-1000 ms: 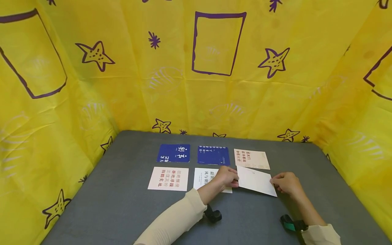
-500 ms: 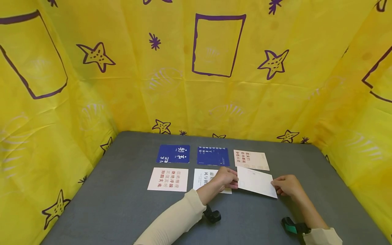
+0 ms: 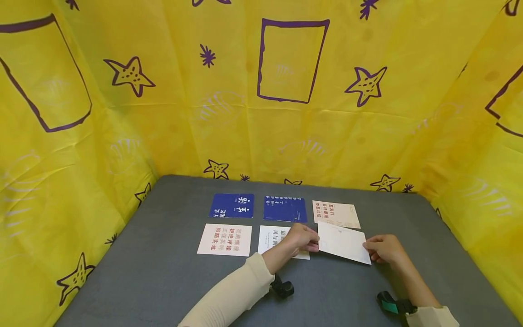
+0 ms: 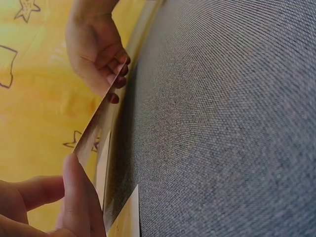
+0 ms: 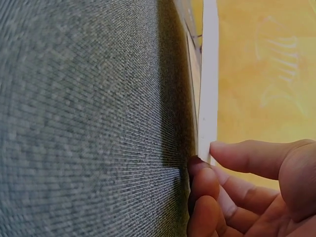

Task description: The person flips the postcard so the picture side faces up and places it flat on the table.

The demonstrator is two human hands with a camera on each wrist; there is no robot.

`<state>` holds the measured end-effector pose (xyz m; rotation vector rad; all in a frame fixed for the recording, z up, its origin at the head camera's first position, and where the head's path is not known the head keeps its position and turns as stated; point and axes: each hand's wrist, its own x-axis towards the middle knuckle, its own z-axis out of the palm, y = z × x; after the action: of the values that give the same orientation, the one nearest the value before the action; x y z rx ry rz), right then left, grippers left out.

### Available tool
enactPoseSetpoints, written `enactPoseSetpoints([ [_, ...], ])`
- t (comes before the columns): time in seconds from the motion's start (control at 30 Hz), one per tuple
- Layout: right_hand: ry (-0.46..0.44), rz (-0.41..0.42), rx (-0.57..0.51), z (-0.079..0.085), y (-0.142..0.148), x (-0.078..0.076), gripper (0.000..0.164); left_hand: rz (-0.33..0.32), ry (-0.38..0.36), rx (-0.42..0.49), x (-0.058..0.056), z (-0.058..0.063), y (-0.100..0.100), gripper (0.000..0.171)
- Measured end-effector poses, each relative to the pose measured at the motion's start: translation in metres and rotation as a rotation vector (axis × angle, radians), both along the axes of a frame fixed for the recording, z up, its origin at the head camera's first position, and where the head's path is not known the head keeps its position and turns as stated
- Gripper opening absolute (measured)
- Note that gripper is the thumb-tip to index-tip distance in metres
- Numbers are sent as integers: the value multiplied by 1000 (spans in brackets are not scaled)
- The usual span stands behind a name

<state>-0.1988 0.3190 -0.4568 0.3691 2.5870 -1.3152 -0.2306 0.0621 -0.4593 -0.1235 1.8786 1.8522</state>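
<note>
A white card (image 3: 343, 242) is held by both hands just above the table, slightly tilted, with its mostly blank side up. My left hand (image 3: 301, 237) pinches its left edge; my right hand (image 3: 383, 248) pinches the right edge between thumb and fingers. In the right wrist view the card (image 5: 209, 74) appears nearly edge-on, apart from the cloth. Under my left hand lies a white card with dark lettering (image 3: 267, 236), partly covered by that hand. Behind the held card lies a cream card with red lettering (image 3: 337, 213), its front edge partly overlapped in view.
Two blue cards, the left one (image 3: 231, 205) and the middle one (image 3: 284, 209), lie in the back row. A pale pink card (image 3: 224, 239) with red lettering lies at front left. The grey table (image 3: 155, 281) is bordered by yellow patterned curtains (image 3: 229, 131).
Both hands keep their pinch on the white card, which stays almost in place. The right hand shifts very slightly toward the near side.
</note>
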Motion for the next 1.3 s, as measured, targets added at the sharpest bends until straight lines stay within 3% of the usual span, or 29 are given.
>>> enactPoseSetpoints([
  [0.33,29,-35,-10,5,3,-1,24,7,20,-44,0,4,1,13],
  [1.03,65,-78,-72,13,6,4,33,6,93,-69,3,7,1,9],
  [1.3,92,-99,-206,15,7,5,32,31,121,-86,4,7,-1,8],
])
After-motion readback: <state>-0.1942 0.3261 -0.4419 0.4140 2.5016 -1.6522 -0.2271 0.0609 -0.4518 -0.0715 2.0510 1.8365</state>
